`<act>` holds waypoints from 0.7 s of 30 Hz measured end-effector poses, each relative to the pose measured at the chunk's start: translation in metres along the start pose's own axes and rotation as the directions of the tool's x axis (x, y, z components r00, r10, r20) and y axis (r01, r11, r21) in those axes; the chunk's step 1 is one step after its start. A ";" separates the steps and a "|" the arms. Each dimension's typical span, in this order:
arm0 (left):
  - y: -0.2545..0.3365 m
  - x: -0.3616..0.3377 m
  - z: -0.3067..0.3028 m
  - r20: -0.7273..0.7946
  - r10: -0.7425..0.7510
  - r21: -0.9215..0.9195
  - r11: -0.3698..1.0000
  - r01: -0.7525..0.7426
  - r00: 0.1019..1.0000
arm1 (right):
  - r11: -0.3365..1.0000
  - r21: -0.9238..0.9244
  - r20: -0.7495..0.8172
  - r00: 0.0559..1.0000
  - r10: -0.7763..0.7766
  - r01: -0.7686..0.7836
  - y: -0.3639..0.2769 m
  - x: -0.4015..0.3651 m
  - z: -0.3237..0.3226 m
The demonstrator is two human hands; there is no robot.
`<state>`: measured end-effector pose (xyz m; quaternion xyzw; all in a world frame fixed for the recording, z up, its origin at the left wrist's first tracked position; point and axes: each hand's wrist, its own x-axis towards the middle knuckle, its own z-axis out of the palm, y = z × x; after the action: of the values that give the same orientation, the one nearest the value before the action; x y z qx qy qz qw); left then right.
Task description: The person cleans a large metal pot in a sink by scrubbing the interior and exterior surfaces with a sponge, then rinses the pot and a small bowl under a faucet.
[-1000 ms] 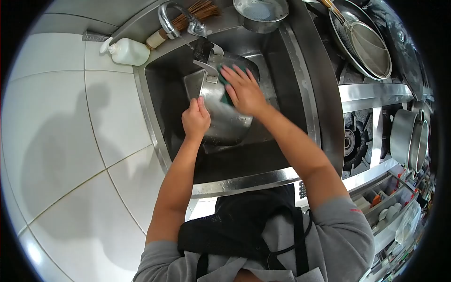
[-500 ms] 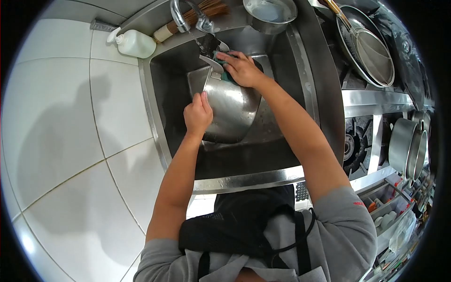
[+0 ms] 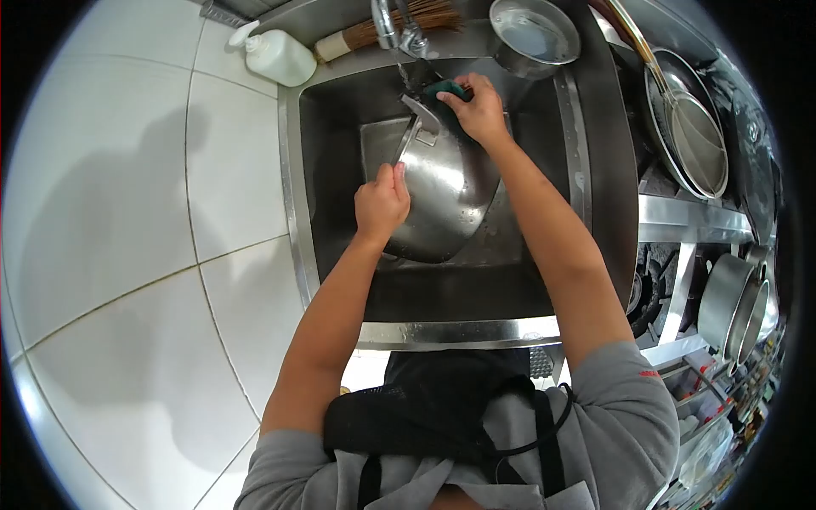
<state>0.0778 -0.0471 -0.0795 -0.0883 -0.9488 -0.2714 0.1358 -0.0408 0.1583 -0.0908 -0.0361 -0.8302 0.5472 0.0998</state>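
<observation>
Steel pot [image 3: 442, 191] lay tipped on its side in the middle of the sink [image 3: 459, 331], a little above the centre of the frame, its shiny outer wall turned up toward the camera and speckled with water drops. Its bracket handle [image 3: 422, 119] pointed toward the upper edge of the frame, just under the tap [image 3: 395, 25].

The left hand [image 3: 382, 204] was closed over the pot's rim on the left side, fingers curled over the edge and thumb against the wall, holding it steady. The right hand [image 3: 480, 106] was at the pot's upper end, just right of the handle, with its fingers clamped on a green scouring pad [image 3: 446, 87] that was pressed against the metal close below the tap.

Along the sink's back ledge, at the top of the frame, lay a bristle brush [image 3: 374, 32], and left of it a white soap bottle [image 3: 276, 55] rested on its side. A small steel pan [image 3: 534, 38] sat on the ledge to the upper right. Further right, a wire skimmer [image 3: 697, 140] rested across a wok, and two steel pots [image 3: 727, 306] hung near the right edge. A white tiled bench [image 3: 127, 212] filled the left of the frame, with the person's shadow on it.
</observation>
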 end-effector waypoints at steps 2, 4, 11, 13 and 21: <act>0.003 0.001 -0.004 0.022 -0.036 -0.021 0.999 0.036 0.999 | 0.968 -0.175 -0.130 0.970 -0.206 0.182 0.018 0.012 0.012; 0.004 0.003 -0.005 0.042 -0.074 -0.043 0.996 0.076 0.996 | 0.959 -0.243 -0.053 0.985 -0.165 0.147 0.017 0.013 0.014; 0.003 -0.001 -0.005 0.001 -0.034 0.026 0.999 0.034 0.999 | 0.910 -0.380 0.031 0.986 -0.166 0.165 0.018 0.009 0.007; 0.005 -0.002 -0.004 -0.014 -0.019 0.034 0.999 0.020 1.000 | 0.914 -0.385 0.007 0.990 -0.138 0.130 0.015 0.008 0.006; 0.001 -0.005 0.001 0.000 -0.061 0.036 0.997 0.061 0.998 | 0.946 -0.324 0.004 1.000 0.008 -0.006 0.017 0.008 0.013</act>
<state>0.0821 -0.0463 -0.0814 -0.0569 -0.9558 -0.2584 0.1284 -0.0520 0.1545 -0.1106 -0.0533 -0.9091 0.4036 0.0883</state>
